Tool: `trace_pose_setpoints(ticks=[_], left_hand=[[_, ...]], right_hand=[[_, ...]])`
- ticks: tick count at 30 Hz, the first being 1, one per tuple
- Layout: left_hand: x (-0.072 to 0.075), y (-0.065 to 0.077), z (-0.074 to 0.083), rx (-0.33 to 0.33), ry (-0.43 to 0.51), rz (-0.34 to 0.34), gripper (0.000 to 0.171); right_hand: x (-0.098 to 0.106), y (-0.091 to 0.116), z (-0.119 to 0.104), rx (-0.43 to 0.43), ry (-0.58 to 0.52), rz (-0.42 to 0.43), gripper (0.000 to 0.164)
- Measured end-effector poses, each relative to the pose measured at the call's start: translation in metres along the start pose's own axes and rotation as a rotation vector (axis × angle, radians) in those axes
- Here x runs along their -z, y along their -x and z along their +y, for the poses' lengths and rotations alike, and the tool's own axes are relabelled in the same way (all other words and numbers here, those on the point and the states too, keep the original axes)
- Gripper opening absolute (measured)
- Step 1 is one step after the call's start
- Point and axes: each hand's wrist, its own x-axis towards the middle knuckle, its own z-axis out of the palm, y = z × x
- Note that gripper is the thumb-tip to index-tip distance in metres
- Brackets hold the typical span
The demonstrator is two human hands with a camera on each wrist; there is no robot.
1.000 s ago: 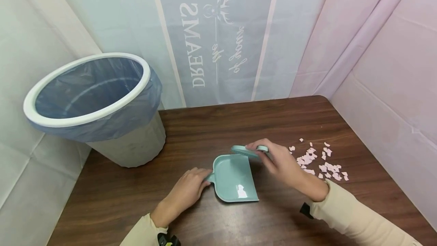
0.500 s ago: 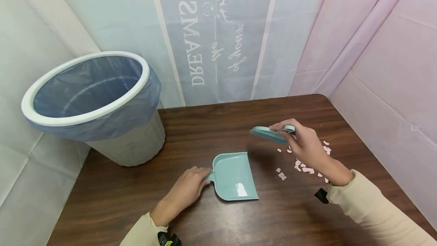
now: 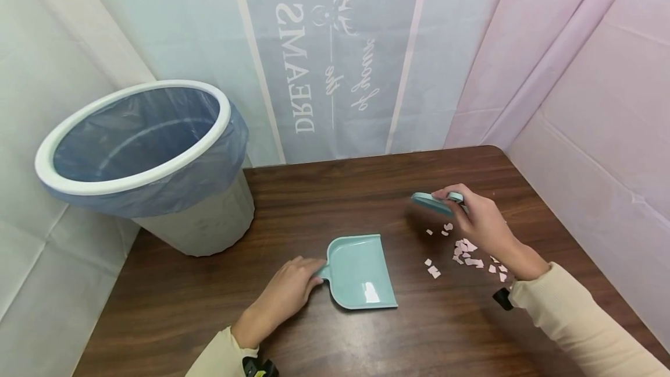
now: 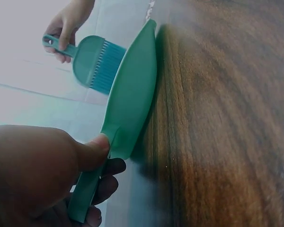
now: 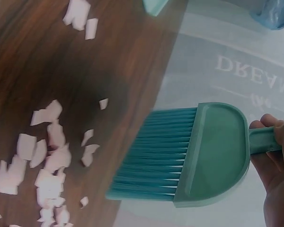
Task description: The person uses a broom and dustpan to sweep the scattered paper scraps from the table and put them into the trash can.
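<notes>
A light teal dustpan (image 3: 361, 272) lies on the wooden table, its wide lip facing right. My left hand (image 3: 288, 287) grips its short handle, the thumb on top in the left wrist view. My right hand (image 3: 484, 223) holds a matching hand brush (image 5: 213, 156) by its handle, toward the back right of the table. Its blue-green bristles (image 5: 156, 156) hang over the table near scattered paper scraps (image 5: 52, 161). Small pale pink scraps (image 3: 463, 252) lie right of the dustpan, partly hidden behind my right hand and wrist. The pan's visible surface bears only a bright reflection.
A large bin (image 3: 204, 231) with a white rim and blue liner bag stands on the table's left side. Printed cloth (image 3: 335, 74) hangs behind the table, and pale cloth walls (image 3: 602, 132) rise on both sides. The dark wooden table (image 3: 314, 196) stretches between them.
My right hand has moved the brush away from the dustpan, to the right and back. Some scraps now lie nearer the pan. My left hand and the dustpan have stayed in place.
</notes>
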Motion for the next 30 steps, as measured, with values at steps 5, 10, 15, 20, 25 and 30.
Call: trace_pose_setpoints(ticks=[5,10,15,20,25,30], left_hand=[[0.000,0.000,0.000,0.001,-0.003,-0.011,0.034],[0.000,-0.001,0.001,0.004,0.000,-0.019,0.034],[0.000,-0.001,0.000,0.006,0.015,-0.015,0.035],[0.000,-0.001,-0.001,0.010,0.023,-0.018,0.035],[0.001,-0.001,0.001,0.010,0.020,-0.021,0.035],[0.001,-0.001,0.001,0.012,0.026,-0.017,0.035]], right_hand=[[-0.005,0.008,0.008,-0.029,0.023,-0.017,0.028],[-0.007,0.013,0.012,-0.052,0.027,-0.034,0.029],[-0.008,0.016,0.014,-0.068,0.012,-0.032,0.027],[-0.009,0.018,0.013,-0.075,0.013,-0.027,0.028],[-0.009,0.022,0.009,-0.083,0.021,-0.024,0.029],[-0.009,0.024,0.001,-0.054,0.021,-0.021,0.031]])
